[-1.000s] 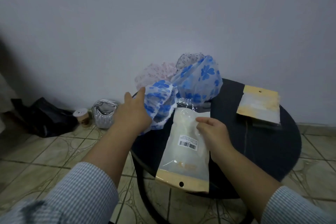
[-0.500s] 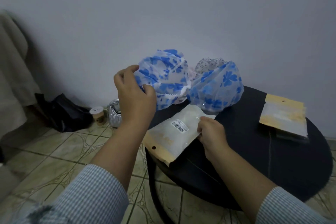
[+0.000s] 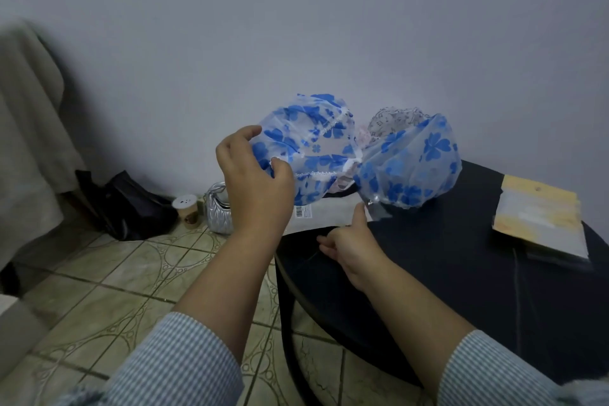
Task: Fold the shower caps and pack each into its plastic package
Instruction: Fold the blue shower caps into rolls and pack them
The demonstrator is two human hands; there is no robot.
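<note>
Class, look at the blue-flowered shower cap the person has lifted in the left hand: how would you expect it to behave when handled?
The blue-flowered shower cap probably is floppy: it billows and creases where the left hand pinches its edge. It looks light, since it hangs puffed from that pinch. Its thin glossy film may be slippery, so folds might spring open.

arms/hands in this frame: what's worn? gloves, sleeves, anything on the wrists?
Both hands bare: left hand, right hand. No gloves, rings, watch or bands visible. Each forearm is bare up to a pushed-back sleeve with fine blue-and-white stripes: left sleeve, right sleeve.
</note>
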